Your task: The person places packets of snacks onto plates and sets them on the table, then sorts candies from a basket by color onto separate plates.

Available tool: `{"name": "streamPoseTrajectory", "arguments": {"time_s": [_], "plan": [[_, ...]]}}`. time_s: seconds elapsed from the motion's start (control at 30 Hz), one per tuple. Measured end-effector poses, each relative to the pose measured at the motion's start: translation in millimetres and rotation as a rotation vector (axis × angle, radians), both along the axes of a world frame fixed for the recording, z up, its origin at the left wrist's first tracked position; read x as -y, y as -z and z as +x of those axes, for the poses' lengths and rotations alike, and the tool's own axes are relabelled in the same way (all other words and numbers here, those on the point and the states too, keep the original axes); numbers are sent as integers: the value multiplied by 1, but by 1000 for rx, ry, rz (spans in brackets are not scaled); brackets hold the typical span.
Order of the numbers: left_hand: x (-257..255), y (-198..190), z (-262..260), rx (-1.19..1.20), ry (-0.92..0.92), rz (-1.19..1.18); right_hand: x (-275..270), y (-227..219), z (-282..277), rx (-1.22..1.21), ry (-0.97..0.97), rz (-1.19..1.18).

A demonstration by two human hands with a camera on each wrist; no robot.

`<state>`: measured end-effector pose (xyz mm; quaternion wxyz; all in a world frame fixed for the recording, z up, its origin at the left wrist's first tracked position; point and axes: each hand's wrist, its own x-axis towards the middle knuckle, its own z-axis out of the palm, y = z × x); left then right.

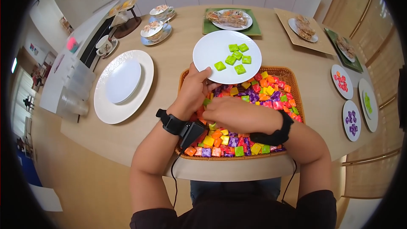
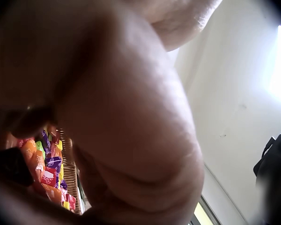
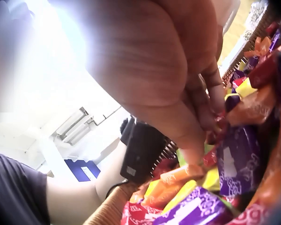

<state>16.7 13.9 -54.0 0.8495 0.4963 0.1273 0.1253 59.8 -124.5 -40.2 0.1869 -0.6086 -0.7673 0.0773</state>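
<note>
My left hand (image 1: 193,87) grips the near left edge of a white plate (image 1: 207,51), thumb on top. Several green wrapped candies (image 1: 230,60) lie on that plate, which is held over the far side of a wicker basket (image 1: 293,78). Red, orange, yellow, purple and green candies fill the basket. My right hand (image 1: 233,112) reaches into its left part, fingers pointing down among the candies in the right wrist view, close to a purple candy (image 3: 236,161). A green candy (image 1: 206,101) shows beside its fingertips; I cannot tell whether they pinch it.
Small plates with red candies (image 1: 340,82), purple candies (image 1: 351,123) and green candies (image 1: 368,102) stand at the right. Stacked white plates (image 1: 101,101) lie at the left. Teacups (image 1: 152,29) and a green tray (image 1: 207,27) with wrapped snacks are farther back.
</note>
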Motion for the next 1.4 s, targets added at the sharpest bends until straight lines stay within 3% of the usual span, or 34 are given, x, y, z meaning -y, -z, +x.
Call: {"name": "streamPoseTrajectory", "arguments": {"time_s": [0.1,0.13,0.23,0.33,0.43,0.57,0.63,0.7,0.77,0.87,0.9,0.97,1.2,1.27,1.4], "plan": [[-1,3,-1,13,45,-20,11,-22,15,-151,184,-9],[-2,1,-3,17,119,-6,14,-21,25,-253,212,211],[3,1,-2,-5,183,-20,21,-42,48,-88,493,328],[6,-4,-5,-70,319,129,25,-36,66,-94,619,266],[10,-6,-7,-79,330,95,24,-25,74,-17,661,296],[2,4,-2,-1,298,61,23,-32,58,80,613,469],[0,6,0,61,194,-30,24,-42,42,-88,491,270],[-4,4,0,101,185,-38,23,-38,27,-145,403,215],[-2,1,1,58,-20,-65,16,-31,18,-160,196,-18],[-5,2,2,39,-111,-32,4,-7,12,-27,39,61],[-5,1,2,56,-147,-37,2,-5,12,-27,38,62],[-5,2,2,70,-157,-54,0,-6,11,19,83,-182],[-7,3,2,44,-150,-50,-6,6,22,-31,42,-70],[-7,2,2,50,-150,-52,-4,2,22,-151,200,-104],[-6,0,1,13,-160,-25,3,-17,26,-95,249,-77]]}}
